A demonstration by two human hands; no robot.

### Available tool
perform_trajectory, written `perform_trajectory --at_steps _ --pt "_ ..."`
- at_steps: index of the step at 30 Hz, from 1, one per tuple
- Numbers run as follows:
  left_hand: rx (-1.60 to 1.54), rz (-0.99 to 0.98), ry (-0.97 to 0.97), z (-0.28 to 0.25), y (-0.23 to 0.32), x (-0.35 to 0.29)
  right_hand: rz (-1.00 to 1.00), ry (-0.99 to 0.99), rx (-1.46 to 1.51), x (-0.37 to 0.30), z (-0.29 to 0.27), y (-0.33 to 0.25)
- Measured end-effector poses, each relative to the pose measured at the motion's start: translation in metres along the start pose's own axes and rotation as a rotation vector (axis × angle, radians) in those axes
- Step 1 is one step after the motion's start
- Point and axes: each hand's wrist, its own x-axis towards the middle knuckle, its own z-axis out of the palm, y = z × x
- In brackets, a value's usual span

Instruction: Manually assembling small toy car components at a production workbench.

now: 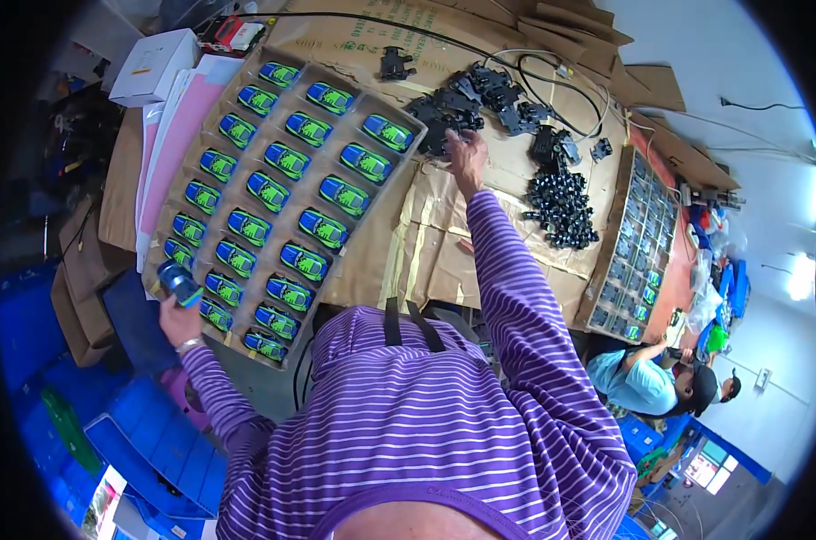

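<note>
My left hand [179, 322] is closed around a dark blue toy car body [179, 283]. It holds the body over the lower left edge of a partitioned cardboard tray [331, 256], where several blue-and-green toy cars [267, 193] sit in rows. At the far side of the table, my right hand [468, 160] reaches to a heap of black plastic chassis parts [453, 108]. Its fingers look spread and touch the near edge of the heap; whether any part is between them is hard to see.
A pile of small black parts [563, 207] lies right of my right arm. Beyond it stands another partitioned tray [628, 247] with dark parts and some cars. A black cable [552, 99] curves behind the heap. Far left is a white box [154, 67]. A person in light blue [637, 382] works at right.
</note>
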Motion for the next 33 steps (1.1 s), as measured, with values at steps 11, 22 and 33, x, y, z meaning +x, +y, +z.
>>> perform_trajectory --at_steps 11,22,33 --pt "0.161 -0.341 -0.217 0.221 -0.207 -0.102 -0.180 0.018 -0.034 -0.008 -0.077 -0.025" --pt "0.286 -0.666 -0.451 0.334 -0.297 -0.124 -0.354 0.358 -0.596 -0.071 -0.231 0.060" --pt "0.446 -0.745 -0.446 0.388 -0.355 -0.156 -0.512 -0.045 -1.034 -0.054 -0.258 0.102"
